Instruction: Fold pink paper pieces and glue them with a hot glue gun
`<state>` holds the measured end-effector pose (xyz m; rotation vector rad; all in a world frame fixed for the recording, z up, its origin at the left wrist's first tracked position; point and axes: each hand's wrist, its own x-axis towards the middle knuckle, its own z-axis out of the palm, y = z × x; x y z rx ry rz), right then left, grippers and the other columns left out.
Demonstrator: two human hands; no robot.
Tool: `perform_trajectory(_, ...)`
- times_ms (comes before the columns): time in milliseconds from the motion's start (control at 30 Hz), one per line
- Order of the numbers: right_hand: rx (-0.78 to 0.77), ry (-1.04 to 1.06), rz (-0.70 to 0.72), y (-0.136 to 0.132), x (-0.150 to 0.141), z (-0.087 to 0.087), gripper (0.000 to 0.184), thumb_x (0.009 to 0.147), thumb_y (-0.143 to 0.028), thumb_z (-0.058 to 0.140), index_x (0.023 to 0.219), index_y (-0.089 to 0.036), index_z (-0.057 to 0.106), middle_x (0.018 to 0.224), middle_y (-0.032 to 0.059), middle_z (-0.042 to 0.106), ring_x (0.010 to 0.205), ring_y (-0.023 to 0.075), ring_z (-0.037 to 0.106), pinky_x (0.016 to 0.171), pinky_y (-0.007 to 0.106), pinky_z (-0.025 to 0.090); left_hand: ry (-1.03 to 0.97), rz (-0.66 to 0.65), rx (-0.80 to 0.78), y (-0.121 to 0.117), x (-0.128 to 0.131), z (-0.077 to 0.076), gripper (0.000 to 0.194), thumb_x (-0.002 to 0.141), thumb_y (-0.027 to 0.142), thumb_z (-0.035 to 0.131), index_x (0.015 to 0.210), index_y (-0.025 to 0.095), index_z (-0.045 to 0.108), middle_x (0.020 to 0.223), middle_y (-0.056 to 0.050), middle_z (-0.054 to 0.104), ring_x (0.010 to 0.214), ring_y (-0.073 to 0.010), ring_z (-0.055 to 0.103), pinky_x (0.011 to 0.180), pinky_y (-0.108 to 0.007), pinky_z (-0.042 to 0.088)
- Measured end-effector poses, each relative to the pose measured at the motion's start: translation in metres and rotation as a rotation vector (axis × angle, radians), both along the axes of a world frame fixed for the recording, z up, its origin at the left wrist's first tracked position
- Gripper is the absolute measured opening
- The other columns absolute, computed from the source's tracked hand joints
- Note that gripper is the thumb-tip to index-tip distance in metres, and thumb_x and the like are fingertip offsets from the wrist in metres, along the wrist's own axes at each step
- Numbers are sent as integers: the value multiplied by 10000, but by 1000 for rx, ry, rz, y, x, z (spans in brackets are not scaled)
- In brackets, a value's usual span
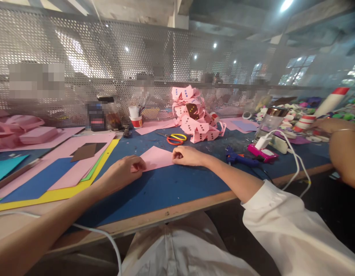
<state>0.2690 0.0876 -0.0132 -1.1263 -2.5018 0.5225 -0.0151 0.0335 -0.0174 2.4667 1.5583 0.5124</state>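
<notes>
On the blue tabletop (177, 188), a pink sheet (157, 158) is placed between the two hands; its left corner is covered by the left hand (131, 166), and its right corner is touched by the right hand (187, 156). The fingers of both hands are curled, but whether the paper is pinched by them cannot be told. Behind the sheet, the scissors (176, 138) are laid near the pink dotted paper pile (194, 119)

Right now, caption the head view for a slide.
Left hand and right hand hold a pink sheet on a blue tabletop, scissors beyond.
</notes>
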Motion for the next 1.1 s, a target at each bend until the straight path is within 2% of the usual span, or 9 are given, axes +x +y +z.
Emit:
perform_trajectory(267, -1, 4, 7, 1, 0, -1, 114, 788, -259, 660, 869, -178, 665, 866, 24, 707, 759, 128, 626, 650, 203, 409, 48, 4, 39, -6, -4, 2, 207, 739, 234, 490, 866, 220, 653, 910, -28, 681, 836, -222, 612, 761, -315, 449)
perform_trajectory(800, 5, 12, 6, 0, 0, -1, 120, 788, -268, 662, 867, -178, 664, 860, 24, 703, 759, 130, 625, 650, 207, 410, 30, -37, 54, -2, -20, -6, 214, 756, 227, 486, 891, 219, 652, 929, -35, 674, 858, -210, 614, 770, -308, 453)
perform_trajectory(1100, -1, 5, 6, -1, 1, 0, 108, 792, -248, 656, 876, -180, 664, 886, 33, 707, 778, 134, 632, 664, 208, 420, 25, -4, 74, -10, -15, 0, 208, 736, 235, 490, 854, 220, 661, 918, -36, 680, 831, -217, 615, 769, -316, 457)
